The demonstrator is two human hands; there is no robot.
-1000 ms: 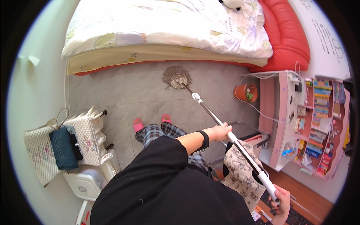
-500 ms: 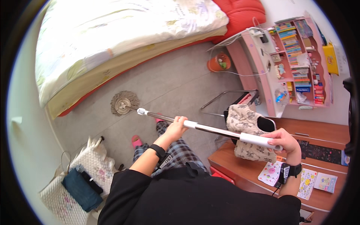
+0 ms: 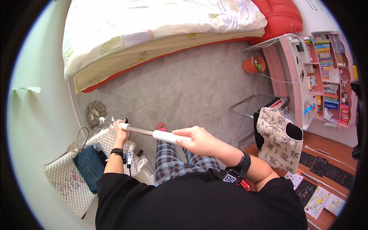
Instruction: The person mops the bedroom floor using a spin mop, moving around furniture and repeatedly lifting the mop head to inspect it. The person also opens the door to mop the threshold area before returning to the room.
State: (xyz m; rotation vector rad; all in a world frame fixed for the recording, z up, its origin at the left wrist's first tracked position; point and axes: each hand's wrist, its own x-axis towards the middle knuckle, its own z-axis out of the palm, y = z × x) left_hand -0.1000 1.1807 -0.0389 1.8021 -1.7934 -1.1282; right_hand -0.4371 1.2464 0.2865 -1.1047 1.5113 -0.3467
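Observation:
A mop [image 3: 140, 130] with a metal pole and white grips slants across in front of me. Its round grey string head [image 3: 95, 114] lies on the floor at the left, near the wall and the quilted cover. My left hand [image 3: 120, 132] is closed round the lower pole, close to the mop head. At the thick white upper grip, my right hand [image 3: 196, 140] holds on with its thumb beneath and fingers stretched along the top. The very end of the grip is hidden behind the right hand.
The bed [image 3: 153, 46] runs along the far side. An orange bin [image 3: 253, 64] stands by the pink desk [image 3: 281, 69]. To the right is a chair with a patterned cover [image 3: 278, 140]. A quilted cover [image 3: 69, 180] with folded jeans [image 3: 90, 165] lies at the lower left.
The mop head has swept left and nearer, toward the wall. Both hands have moved left with the pole, and the right arm now reaches across my body. My view has turned somewhat.

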